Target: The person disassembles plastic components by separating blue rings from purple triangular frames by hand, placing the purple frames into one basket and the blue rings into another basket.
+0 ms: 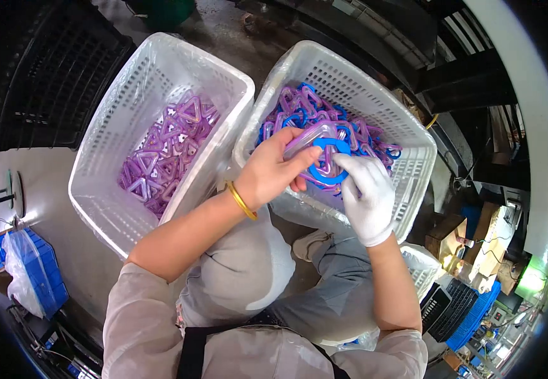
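Note:
Over the right white basket [416, 174], both my hands hold one piece together. My bare left hand [267, 165], with a gold bangle at the wrist, pinches a clear purple triangular frame [307, 138] between thumb and fingers. A blue plastic ring [317, 175] lies against that frame, partly covered by my fingers. My right hand [369, 189], in a white glove, closes its fingertips on the ring's right side. Whether ring and frame are joined, I cannot tell. Beneath them is a heap of purple frames with blue parts [299, 101].
A second white basket [100, 148], lined with clear plastic, holds many purple triangular frames [160, 151] on the left. A black crate [46, 76] stands beyond it. At lower left is a blue bin [40, 265]. A small wooden box [446, 237] sits at right.

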Tool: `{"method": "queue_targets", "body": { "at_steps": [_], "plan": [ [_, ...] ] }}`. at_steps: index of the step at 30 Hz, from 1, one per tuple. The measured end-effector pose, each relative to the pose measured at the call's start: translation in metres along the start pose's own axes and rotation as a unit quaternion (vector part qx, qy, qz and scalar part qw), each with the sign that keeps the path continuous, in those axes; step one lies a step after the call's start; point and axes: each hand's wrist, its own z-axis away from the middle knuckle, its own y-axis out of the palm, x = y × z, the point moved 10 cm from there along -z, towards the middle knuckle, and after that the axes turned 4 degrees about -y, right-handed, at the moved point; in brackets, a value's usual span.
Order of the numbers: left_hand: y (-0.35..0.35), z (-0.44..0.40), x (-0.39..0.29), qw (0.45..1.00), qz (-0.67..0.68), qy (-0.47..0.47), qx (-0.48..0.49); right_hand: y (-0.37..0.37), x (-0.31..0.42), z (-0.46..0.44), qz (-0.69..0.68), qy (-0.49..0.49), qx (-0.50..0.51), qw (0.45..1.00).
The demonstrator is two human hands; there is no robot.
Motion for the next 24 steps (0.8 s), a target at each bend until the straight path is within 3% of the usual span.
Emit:
{"method": "queue_targets", "body": {
  "at_steps": [4,7,10,11,15,18,22,24],
  "plan": [
    [-0.006,0.0,0.001,0.998,-0.004,0.048,-0.042,0.006,0.004,0.003,0.001,-0.014,0.028,1.0],
    [0.001,0.006,-0.004,0.992,-0.084,0.079,-0.059,0.014,-0.021,0.016,-0.063,0.15,-0.006,0.987],
    [0.005,0.011,-0.008,0.982,-0.14,0.112,-0.065,0.015,-0.022,0.006,0.011,0.185,0.053,0.981],
    [0.004,0.011,-0.005,0.988,-0.099,0.098,-0.061,0.017,-0.02,0.003,0.044,0.143,0.06,0.987],
    [0.005,0.01,0.002,0.995,0.046,0.075,-0.037,0.011,-0.023,-0.003,0.035,0.121,0.001,0.992],
    [0.01,0.009,0.009,0.994,0.065,0.088,0.004,0.021,-0.037,0.009,-0.11,0.233,-0.024,0.966],
    [0.018,0.009,0.008,0.993,0.039,0.107,0.043,0.027,-0.035,0.015,-0.169,0.297,-0.03,0.939],
    [0.017,0.011,0.005,0.988,0.112,0.101,0.02,0.03,-0.034,0.014,-0.161,0.298,-0.036,0.94]
  ]
}}
